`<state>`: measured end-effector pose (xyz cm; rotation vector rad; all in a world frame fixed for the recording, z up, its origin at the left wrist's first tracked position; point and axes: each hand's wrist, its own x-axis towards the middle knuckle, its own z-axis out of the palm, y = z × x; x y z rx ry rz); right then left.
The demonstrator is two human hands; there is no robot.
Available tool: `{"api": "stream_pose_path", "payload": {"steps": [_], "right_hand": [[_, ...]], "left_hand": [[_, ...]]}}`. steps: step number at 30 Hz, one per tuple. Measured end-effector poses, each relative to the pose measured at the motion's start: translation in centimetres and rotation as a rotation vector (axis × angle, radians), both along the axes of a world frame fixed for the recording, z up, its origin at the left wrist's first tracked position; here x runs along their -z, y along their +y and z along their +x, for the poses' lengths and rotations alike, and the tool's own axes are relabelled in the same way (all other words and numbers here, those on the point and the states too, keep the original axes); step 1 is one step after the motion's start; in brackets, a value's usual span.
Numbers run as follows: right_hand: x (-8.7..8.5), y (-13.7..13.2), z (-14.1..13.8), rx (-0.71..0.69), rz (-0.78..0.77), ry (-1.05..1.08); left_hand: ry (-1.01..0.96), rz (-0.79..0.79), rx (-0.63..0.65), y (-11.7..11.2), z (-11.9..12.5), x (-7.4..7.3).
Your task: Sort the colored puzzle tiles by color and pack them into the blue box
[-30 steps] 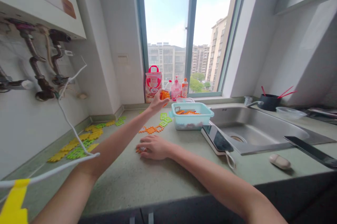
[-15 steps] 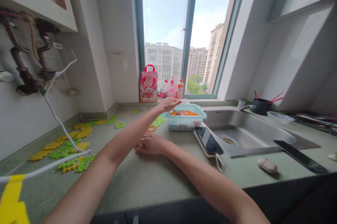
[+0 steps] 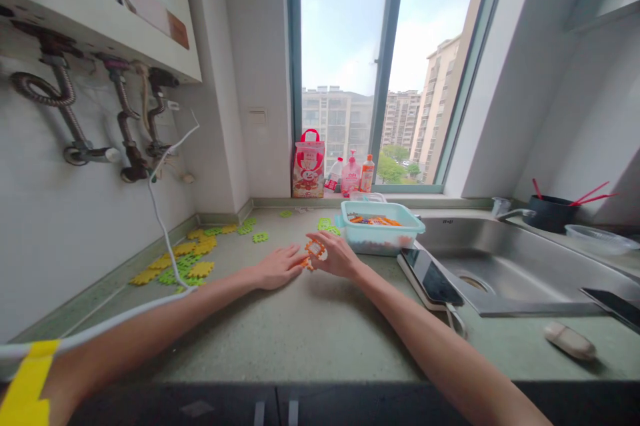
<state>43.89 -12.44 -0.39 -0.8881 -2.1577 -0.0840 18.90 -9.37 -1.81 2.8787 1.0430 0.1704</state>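
My right hand [image 3: 342, 255] pinches an orange interlocking puzzle piece [image 3: 315, 249] between thumb and fingers, tilted up just above the counter. My left hand [image 3: 278, 268] lies low on the counter with its fingers stretched out toward a second orange piece [image 3: 307, 265]. Its fingertips reach that piece's edge; whether they press on it I cannot tell. Behind my right hand lie green puzzle pieces [image 3: 327, 224]. A light blue basket [image 3: 377, 240] holding orange pieces stands just beyond, to the right.
Yellow pieces [image 3: 161, 262] and green pieces [image 3: 186, 262] are spread at the left, crossed by a white cable [image 3: 167, 239]. Right of the basket are a phone [image 3: 433, 276], a steel sink [image 3: 515, 259] and a pale mouse-shaped object [image 3: 570, 340]. Bottles [image 3: 351, 176] stand by the window.
My left hand has come down from near the basket to the counter on the left. My right hand has lifted an orange piece. The view has turned left.
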Motion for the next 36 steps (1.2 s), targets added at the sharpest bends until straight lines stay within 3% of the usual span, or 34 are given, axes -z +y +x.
{"api": "stream_pose_path", "payload": {"steps": [4,7,12,17,21,25,28,31,36], "right_hand": [[0.2,-0.4,-0.2,0.015,0.007,0.071],[0.1,-1.3,-0.8,-0.024,-0.020,0.049],[-0.4,-2.3,-1.0,-0.123,-0.149,-0.098],[-1.5,-2.4,-0.6,-0.148,-0.442,-0.263],[-2.0,-2.6,0.1,-0.124,-0.542,-0.253],[-2.1,-2.7,1.0,-0.127,-0.515,-0.264],[-2.5,-2.8,1.3,-0.113,-0.518,-0.307],[-2.7,-3.1,1.0,-0.094,-0.514,-0.338],[-2.6,-3.4,0.7,-0.016,-0.441,-0.362]], "left_hand": [[-0.016,-0.060,0.079,-3.5,-1.1,-0.7],[-0.131,-0.003,0.074,-4.2,-2.2,-1.7],[-0.212,0.220,0.104,-2.5,-6.1,-3.8],[-0.202,0.017,0.061,-0.5,-8.3,-3.6],[-0.293,0.050,0.003,-0.2,-8.0,-3.4],[-0.451,0.168,-0.035,-1.3,-7.1,-4.6],[-0.502,0.134,0.074,-2.8,-5.7,-4.8],[-0.361,-0.004,0.229,-4.0,-4.0,-3.8],[-0.303,-0.091,0.244,-4.4,-3.2,-2.5]]}}
